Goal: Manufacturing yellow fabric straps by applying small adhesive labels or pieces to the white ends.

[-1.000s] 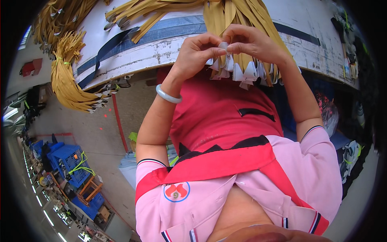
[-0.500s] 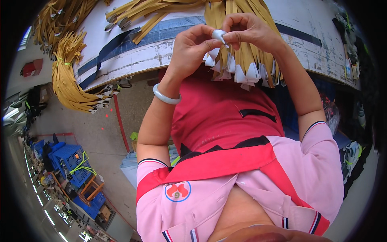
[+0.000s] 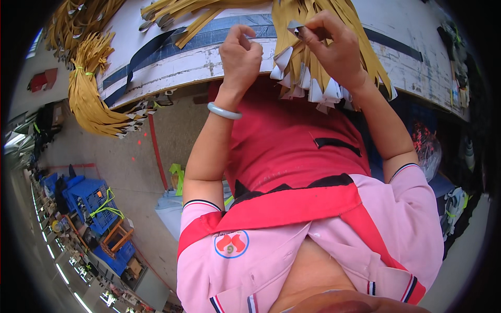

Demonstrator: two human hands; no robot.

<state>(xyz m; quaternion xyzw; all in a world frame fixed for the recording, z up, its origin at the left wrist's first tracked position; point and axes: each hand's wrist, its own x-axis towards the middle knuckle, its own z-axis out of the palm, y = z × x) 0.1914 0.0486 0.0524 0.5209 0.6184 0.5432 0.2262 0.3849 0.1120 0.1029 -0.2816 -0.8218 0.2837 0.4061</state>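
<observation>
Over the table edge, my right hand pinches the grey-white end tab of a strap between thumb and fingers. Below and around it, a bunch of flat mustard-yellow straps lies across the table, with white end tabs hanging over the near edge. Apart from the straps, to the left, my left hand is raised with its fingers curled in. Nothing shows between its thumb and forefinger, though the palm is hidden. A pale bangle circles the left wrist.
A white worn table carries a dark blue band. One tied yellow strap bundle droops over its left edge; more straps lie at far left. Blue crates stand on the floor at left. Dark bundled items edge the right side.
My hands have come apart: both were at a white tab together. The left has drawn away to the left and let go of it; the right has tilted upward, still pinching a tab.
</observation>
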